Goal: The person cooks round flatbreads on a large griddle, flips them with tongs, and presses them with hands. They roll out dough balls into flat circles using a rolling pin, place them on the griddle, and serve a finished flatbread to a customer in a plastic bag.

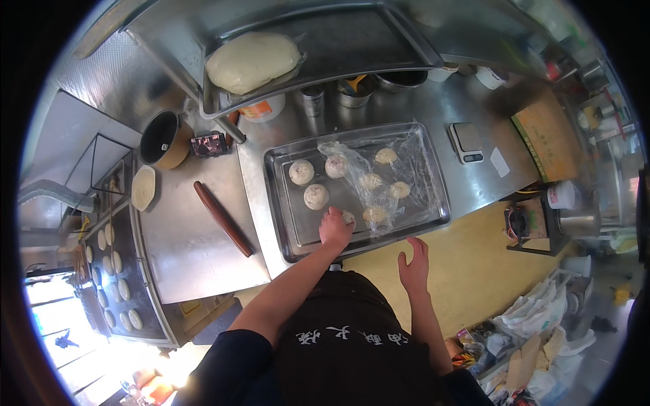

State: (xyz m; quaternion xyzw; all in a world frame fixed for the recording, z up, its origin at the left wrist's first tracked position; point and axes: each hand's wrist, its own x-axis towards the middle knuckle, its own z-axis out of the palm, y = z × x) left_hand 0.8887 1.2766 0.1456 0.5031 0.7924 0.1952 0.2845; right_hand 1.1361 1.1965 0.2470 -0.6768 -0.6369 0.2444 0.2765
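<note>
A metal baking tray point(299, 236) lies before me on the steel counter. My left hand point(337, 228) is over its near edge, fingers curled at a pale dough ball point(348, 218) that they partly cover; whether they grip it I cannot tell. Three round dough balls, one of them point(316, 197) nearest my hand, sit on the tray's left part. Clear plastic film point(355, 177) lies over the right part, with several smaller dough pieces point(399, 190) under or beside it. My right hand point(415, 265) hangs off the tray's near edge, fingers apart and holding nothing.
Left of the tray lie a wooden rolling pin point(222, 218), a phone point(208, 145), a deep pot point(166, 139) and a griddle point(139, 284) with flat dough rounds. A raised tray point(355, 30) holds a large wrapped dough mass point(254, 62). A digital scale point(465, 143) and cardboard box point(548, 134) stand right.
</note>
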